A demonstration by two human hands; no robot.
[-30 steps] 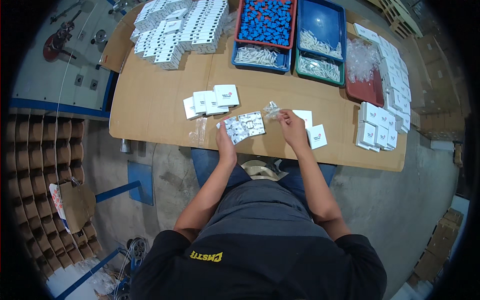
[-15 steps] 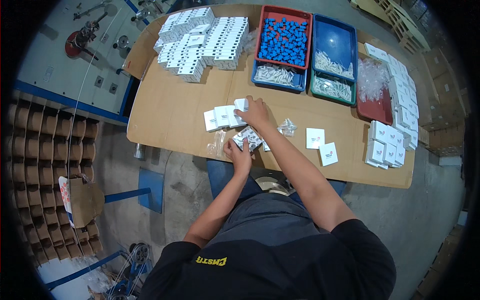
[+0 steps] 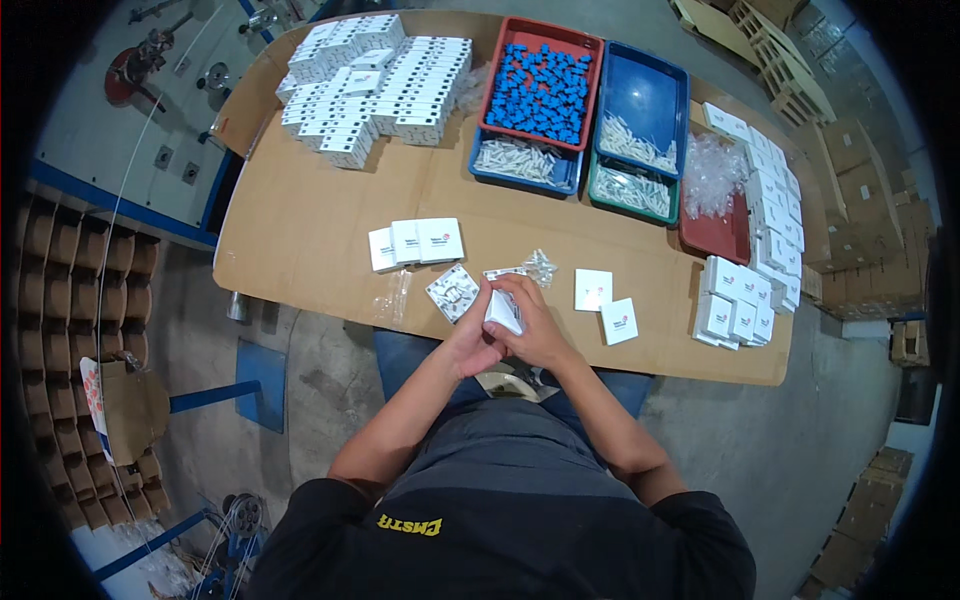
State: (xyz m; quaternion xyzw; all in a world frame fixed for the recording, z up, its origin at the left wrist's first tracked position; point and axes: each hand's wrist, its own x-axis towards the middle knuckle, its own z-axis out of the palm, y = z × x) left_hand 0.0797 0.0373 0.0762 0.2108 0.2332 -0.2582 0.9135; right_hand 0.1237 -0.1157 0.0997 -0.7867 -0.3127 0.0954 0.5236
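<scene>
White piece [image 3: 506, 314] is grasped between both hands [image 3: 537, 332], which are partly closed, fingers [image 3: 516, 283] curled around it.

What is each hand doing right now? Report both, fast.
Left hand: grip closed, holding the white piece with the other hand.
Right hand: grip closed on the same white piece.

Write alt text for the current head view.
The left hand and right hand hold a white piece between them at the near edge of a cardboard-covered table. Three overlapping white squares lie left, two more white squares right; beyond, a red tray holds blue parts.
</scene>
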